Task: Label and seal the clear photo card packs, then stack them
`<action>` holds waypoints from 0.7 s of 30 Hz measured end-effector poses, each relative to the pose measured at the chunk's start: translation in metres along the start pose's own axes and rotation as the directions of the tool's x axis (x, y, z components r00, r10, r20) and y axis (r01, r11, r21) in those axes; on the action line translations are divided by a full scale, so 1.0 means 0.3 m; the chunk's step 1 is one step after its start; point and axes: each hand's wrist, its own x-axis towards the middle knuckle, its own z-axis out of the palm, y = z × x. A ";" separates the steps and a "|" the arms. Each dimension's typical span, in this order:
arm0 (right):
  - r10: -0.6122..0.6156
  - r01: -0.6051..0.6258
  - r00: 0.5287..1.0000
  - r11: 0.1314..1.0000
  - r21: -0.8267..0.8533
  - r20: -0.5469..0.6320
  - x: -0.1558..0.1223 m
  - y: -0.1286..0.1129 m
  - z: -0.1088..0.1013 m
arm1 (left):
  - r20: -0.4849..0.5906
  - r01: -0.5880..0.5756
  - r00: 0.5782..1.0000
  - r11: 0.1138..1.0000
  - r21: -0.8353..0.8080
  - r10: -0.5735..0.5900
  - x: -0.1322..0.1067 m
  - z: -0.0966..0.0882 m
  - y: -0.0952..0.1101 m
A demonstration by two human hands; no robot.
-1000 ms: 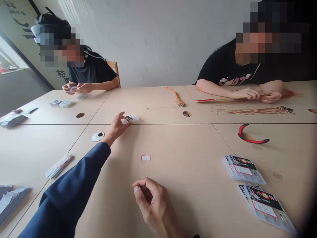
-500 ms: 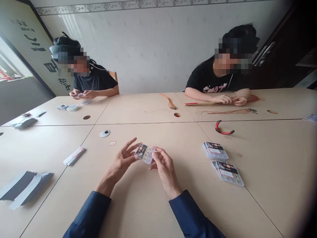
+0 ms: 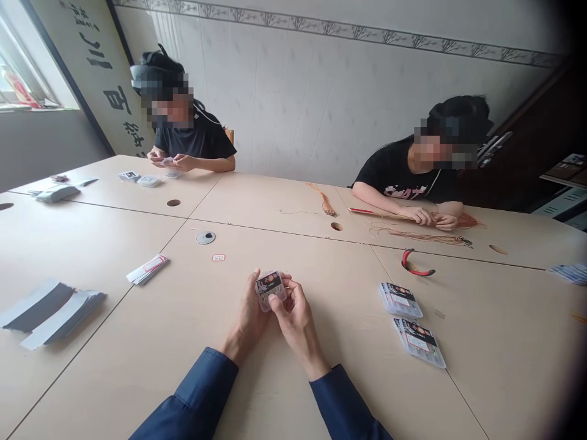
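Note:
My left hand (image 3: 250, 315) and my right hand (image 3: 293, 311) meet over the table, both closed around a small clear plastic packet (image 3: 269, 289). Its black label with a red and yellow emblem faces up, and my fingers hide its lower part. Two stacks of similar packets (image 3: 400, 300) (image 3: 418, 342) lie to my right, apart from my hands. A small red-outlined label (image 3: 219, 258) lies ahead and to the left of my hands.
A bundle of white paper strips (image 3: 147, 269) and a larger grey-white stack (image 3: 50, 313) lie left. A round grommet (image 3: 205, 238) sits in the pale wooden table (image 3: 137, 342). Two co-workers (image 3: 192, 140) (image 3: 403, 183) handle small items across it, near loose cords (image 3: 422, 237).
My left hand has gone from reaching for the packet on the far table to holding it with my right hand. Both hands have drawn nearer together, and the view has tilted.

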 end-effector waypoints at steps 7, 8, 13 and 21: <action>-0.072 0.069 0.997 0.990 -0.123 -0.018 -0.005 0.009 0.011 | -0.033 -0.017 0.999 0.999 0.040 0.019 -0.002 0.006 -0.024; -0.079 0.077 0.997 0.990 -0.122 -0.017 -0.005 0.014 0.011 | -0.043 -0.018 0.999 0.999 0.040 0.020 -0.002 0.005 -0.025; -0.082 0.077 0.996 0.983 -0.169 -0.023 -0.009 0.021 0.011 | -0.081 -0.006 0.997 1.000 0.030 0.008 0.000 0.006 -0.025; -0.099 0.095 0.995 0.971 -0.219 -0.010 -0.009 0.024 0.004 | -0.116 -0.030 0.993 0.999 0.029 0.033 0.000 0.010 -0.027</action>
